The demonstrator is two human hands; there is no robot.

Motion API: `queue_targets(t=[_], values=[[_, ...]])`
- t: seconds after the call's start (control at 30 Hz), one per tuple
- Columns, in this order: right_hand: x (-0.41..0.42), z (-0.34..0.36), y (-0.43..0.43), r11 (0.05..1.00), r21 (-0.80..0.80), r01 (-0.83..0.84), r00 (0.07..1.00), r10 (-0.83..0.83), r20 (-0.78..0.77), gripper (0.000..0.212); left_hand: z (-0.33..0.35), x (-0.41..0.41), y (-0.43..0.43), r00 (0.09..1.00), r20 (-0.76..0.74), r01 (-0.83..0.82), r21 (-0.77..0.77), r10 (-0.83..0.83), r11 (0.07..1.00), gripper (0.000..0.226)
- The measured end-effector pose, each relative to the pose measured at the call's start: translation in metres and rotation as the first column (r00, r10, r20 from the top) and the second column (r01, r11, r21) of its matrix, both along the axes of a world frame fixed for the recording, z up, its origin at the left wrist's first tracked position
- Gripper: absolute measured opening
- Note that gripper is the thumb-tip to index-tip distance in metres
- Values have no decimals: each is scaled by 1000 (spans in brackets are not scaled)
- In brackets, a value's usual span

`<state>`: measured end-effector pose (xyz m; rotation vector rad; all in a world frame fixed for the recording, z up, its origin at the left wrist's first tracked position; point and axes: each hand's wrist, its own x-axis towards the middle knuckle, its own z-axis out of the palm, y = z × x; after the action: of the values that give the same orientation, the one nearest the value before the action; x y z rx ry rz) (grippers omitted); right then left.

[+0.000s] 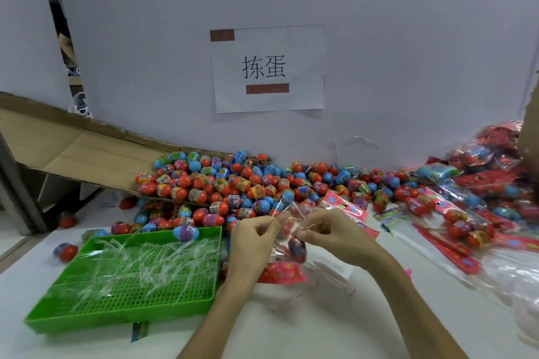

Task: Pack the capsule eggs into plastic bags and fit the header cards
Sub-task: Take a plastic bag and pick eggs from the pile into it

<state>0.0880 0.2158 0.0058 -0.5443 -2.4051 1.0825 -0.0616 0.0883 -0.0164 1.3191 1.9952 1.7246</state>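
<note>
Head view: both hands meet over the middle of the bench, holding one clear plastic bag upright between them. Left hand: thumb and forefinger pinch the bag's left edge near its mouth, the other fingers curled. Right hand: fingers narrow, pinching the opposite edge of the bag. One capsule egg sits low inside the bag, between the two hands. A pink header card lies on the bench just beneath the bag. Loose capsule eggs, mostly red and blue, are heaped along the far edge, spilling from a tilted cardboard box at the far left corner. A green tray sits toward the near left, with clear strips scattered in it and a blue egg resting on its far rim. Packed bags are piled along the right edge. A paper sign is taped to the wall behind.
</note>
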Motion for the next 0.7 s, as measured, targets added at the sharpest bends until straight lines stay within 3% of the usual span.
queue_targets(t=[0.17, 0.27, 0.57, 0.7], values=[[-1, 5, -5, 995, 43, 86, 993, -82, -88, 12, 4, 0, -2, 988, 116, 108, -26, -105, 994, 43], [0, 4, -4, 997, 25, 67, 997, -66, -51, 9, 6, 2, -2, 967, 186, 183, -48, -171, 982, 38], [3, 6, -3, 995, -103, -13, 999, 17, 36, 18, -1, -4, 1, 971, 177, 170, -21, -164, 985, 47], [2, 6, -4, 991, -135, 10, 999, -5, 38, 15, 4, -1, 0, 951, 260, 192, -70, -168, 979, 41]])
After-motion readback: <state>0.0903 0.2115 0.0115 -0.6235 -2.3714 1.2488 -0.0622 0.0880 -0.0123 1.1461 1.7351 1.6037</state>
